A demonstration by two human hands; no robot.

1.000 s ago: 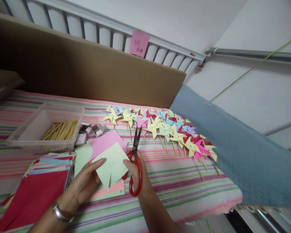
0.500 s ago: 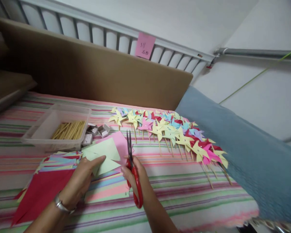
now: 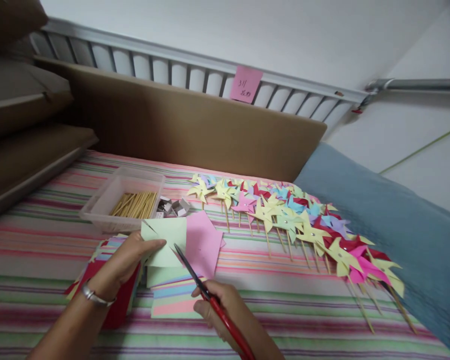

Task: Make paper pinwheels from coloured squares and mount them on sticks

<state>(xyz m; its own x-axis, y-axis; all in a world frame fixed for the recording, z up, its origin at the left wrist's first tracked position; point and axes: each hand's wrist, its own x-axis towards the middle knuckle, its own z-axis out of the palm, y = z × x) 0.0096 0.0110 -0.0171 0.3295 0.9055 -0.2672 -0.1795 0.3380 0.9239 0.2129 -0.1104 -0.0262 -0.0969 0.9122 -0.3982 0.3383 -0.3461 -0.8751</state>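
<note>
Two grips: left hand [image 3: 131, 254] pinching green paper [image 3: 174, 231], right hand [image 3: 235, 304] scissors [image 3: 226, 322]; note [image 3: 246, 84] apparently reads "311".

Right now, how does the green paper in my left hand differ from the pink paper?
The green paper is held in the left grip; the pink paper lies unheld. The scissors are at the green paper, while the pink paper is partly hidden behind it. Both are pale sheets.

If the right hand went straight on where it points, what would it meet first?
Scissors leading, the right hand would likely meet the pale green paper first, though exact depth at the tips is unclear.
</note>
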